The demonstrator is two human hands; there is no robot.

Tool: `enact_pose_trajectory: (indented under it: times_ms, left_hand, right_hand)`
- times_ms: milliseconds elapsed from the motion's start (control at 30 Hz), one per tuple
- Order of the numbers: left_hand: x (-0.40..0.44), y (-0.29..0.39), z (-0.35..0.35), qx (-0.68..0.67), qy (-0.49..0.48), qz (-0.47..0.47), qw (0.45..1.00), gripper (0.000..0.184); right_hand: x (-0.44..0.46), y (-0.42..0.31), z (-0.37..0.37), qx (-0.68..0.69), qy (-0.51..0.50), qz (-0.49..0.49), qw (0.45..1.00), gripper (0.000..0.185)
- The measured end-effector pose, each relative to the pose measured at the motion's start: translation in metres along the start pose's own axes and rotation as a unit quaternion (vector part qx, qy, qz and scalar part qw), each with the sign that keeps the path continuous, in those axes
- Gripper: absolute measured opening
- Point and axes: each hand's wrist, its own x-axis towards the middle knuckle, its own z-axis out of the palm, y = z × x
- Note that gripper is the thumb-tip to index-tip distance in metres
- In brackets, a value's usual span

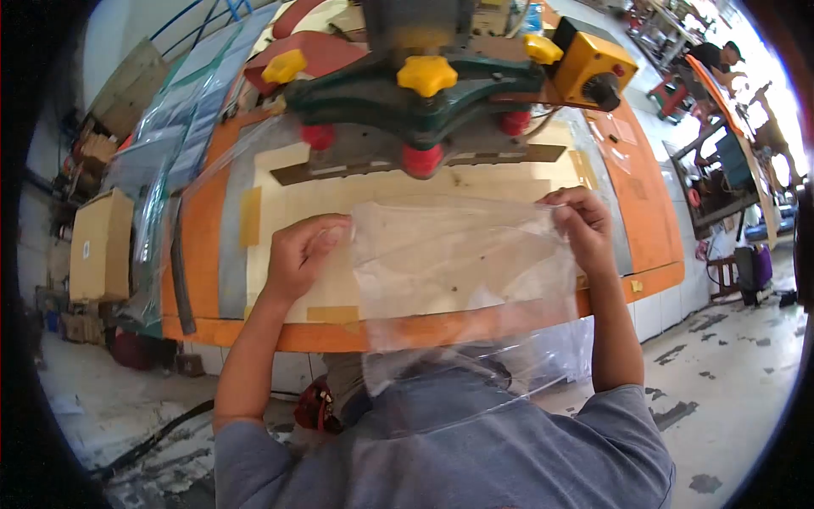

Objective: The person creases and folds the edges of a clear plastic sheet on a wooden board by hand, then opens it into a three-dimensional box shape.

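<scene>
A clear plastic sheet (462, 263) is stretched between my two hands above the front edge of the orange table (649, 222). Its lower part hangs over the edge in front of my shirt. My left hand (307, 253) pinches the upper left corner, fingers closed. At the upper right corner my right hand (585, 227) grips the sheet between thumb and fingers. Beneath the sheet lies a pale yellow board (284, 204) with tape at its edges. Just beyond the sheet is a dark metal bar (543, 153) under a green machine head (356, 92) with yellow knobs.
A yellow control box (593, 66) is mounted at the machine's right. Stacked clear plastic sheets (182, 110) lie at the left, near a cardboard box (102, 246). A dark strip (179, 271) rests on the table's left side. Another person (719, 59) is at the far right.
</scene>
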Motion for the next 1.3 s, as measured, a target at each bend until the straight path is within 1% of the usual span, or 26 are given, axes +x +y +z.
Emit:
enact_pose_trajectory:
  times_ms: [33, 67, 133, 167, 267, 367, 433, 467, 533, 567, 633, 667, 733, 767, 833, 867, 933, 967, 1000, 1033, 1067, 1100, 1167, 1200, 1267, 1300]
  left_hand:
    - [-0.001, 0.001, -0.002, 0.024, 0.0, -0.033, 0.999, 0.025]
    - [-0.003, -0.007, 0.0, 0.028, 0.004, -0.037, 0.999, 0.025]
    - [-0.003, -0.023, 0.007, -0.003, 0.044, 0.024, 0.999, 0.023]
    - [-0.003, -0.023, 0.006, -0.001, 0.046, 0.023, 0.999, 0.023]
    - [-0.002, -0.013, 0.004, 0.002, 0.017, 0.029, 0.999, 0.023]
    - [-0.002, -0.013, 0.002, 0.004, -0.016, 0.051, 0.999, 0.022]
    - [-0.002, -0.013, 0.002, -0.034, -0.031, 0.02, 0.999, 0.02]
    - [-0.003, -0.018, 0.003, -0.035, -0.033, 0.026, 0.998, 0.02]
    - [-0.003, -0.025, 0.009, -0.125, -0.009, 0.003, 0.992, 0.018]
    - [-0.005, -0.027, 0.009, -0.129, -0.012, 0.01, 0.992, 0.018]
    - [-0.006, -0.009, 0.004, -0.083, -0.044, -0.029, 0.995, 0.015]
    - [-0.008, -0.003, 0.005, -0.087, -0.049, -0.023, 0.995, 0.015]
    - [-0.012, 0.01, 0.006, -0.179, -0.017, -0.066, 0.981, 0.015]
    - [-0.014, 0.018, 0.003, -0.181, -0.024, -0.059, 0.981, 0.015]
    - [-0.018, 0.031, -0.005, -0.182, 0.031, -0.12, 0.975, 0.014]
    - [-0.018, 0.032, -0.005, -0.182, 0.028, -0.118, 0.976, 0.014]
    - [-0.017, 0.031, -0.003, -0.227, 0.128, -0.051, 0.964, 0.014]
    - [-0.015, 0.031, -0.001, -0.25, 0.155, -0.031, 0.955, 0.017]
    - [-0.012, 0.035, -0.002, -0.248, 0.158, -0.029, 0.955, 0.017]
    - [-0.009, 0.041, -0.003, -0.261, 0.185, -0.016, 0.947, 0.017]
    - [-0.007, 0.048, -0.004, -0.273, 0.214, -0.004, 0.938, 0.018]
    - [-0.004, 0.056, -0.005, -0.269, 0.219, -0.004, 0.938, 0.018]
    - [-0.002, 0.075, -0.008, -0.298, 0.254, 0.022, 0.92, 0.019]
    - [-0.006, 0.081, -0.009, -0.294, 0.258, 0.023, 0.92, 0.019]
    - [-0.004, 0.09, -0.015, -0.259, 0.27, 0.057, 0.925, 0.021]
    - [-0.004, 0.093, -0.016, -0.257, 0.273, 0.057, 0.925, 0.021]
  right_hand:
    - [0.0, 0.001, -0.001, 0.019, 0.003, -0.003, 1.0, 0.014]
    - [0.0, 0.0, -0.001, 0.036, 0.007, -0.005, 0.999, 0.015]
    - [0.002, -0.002, 0.0, 0.045, 0.007, -0.017, 0.999, 0.015]
    - [0.002, -0.003, 0.001, 0.051, 0.012, -0.027, 0.998, 0.016]
    - [0.002, 0.0, -0.005, 0.09, 0.009, -0.014, 0.996, 0.016]
    - [0.004, -0.007, -0.001, 0.08, 0.015, -0.012, 0.997, 0.017]
    - [0.005, -0.006, -0.002, 0.084, 0.015, -0.014, 0.996, 0.017]
    - [0.006, -0.004, -0.002, 0.09, 0.011, -0.014, 0.996, 0.018]
    - [0.007, -0.009, 0.0, 0.081, 0.012, -0.018, 0.997, 0.019]
    - [0.006, -0.012, 0.005, 0.068, 0.008, -0.016, 0.998, 0.02]
    - [0.005, -0.016, 0.009, 0.042, 0.001, -0.022, 0.999, 0.02]
    - [0.005, -0.021, 0.01, 0.038, 0.008, -0.024, 0.999, 0.02]
    - [0.002, -0.032, 0.015, 0.028, 0.02, -0.006, 0.999, 0.021]
    - [0.0, -0.038, 0.02, 0.014, 0.031, -0.007, 0.999, 0.021]
    - [-0.005, -0.05, 0.022, -0.009, 0.036, -0.014, 0.999, 0.021]
    - [-0.007, -0.057, 0.026, -0.029, 0.032, -0.019, 0.999, 0.021]
    - [-0.013, -0.071, 0.038, -0.028, 0.044, -0.031, 0.998, 0.02]
    - [-0.015, -0.075, 0.043, -0.021, 0.066, -0.036, 0.997, 0.019]
    - [-0.017, -0.079, 0.047, -0.012, 0.088, -0.04, 0.995, 0.018]
    - [-0.019, -0.085, 0.051, -0.011, 0.084, -0.043, 0.996, 0.018]
    - [-0.021, -0.09, 0.055, -0.016, 0.101, -0.059, 0.993, 0.018]
    - [-0.023, -0.094, 0.059, -0.021, 0.118, -0.075, 0.99, 0.018]
    - [-0.029, -0.101, 0.062, -0.024, 0.131, -0.084, 0.988, 0.018]
    - [-0.031, -0.105, 0.063, -0.031, 0.151, -0.092, 0.984, 0.018]
    - [-0.037, -0.111, 0.064, -0.023, 0.151, -0.116, 0.981, 0.017]
    - [-0.042, -0.111, 0.066, -0.003, 0.163, -0.107, 0.981, 0.016]
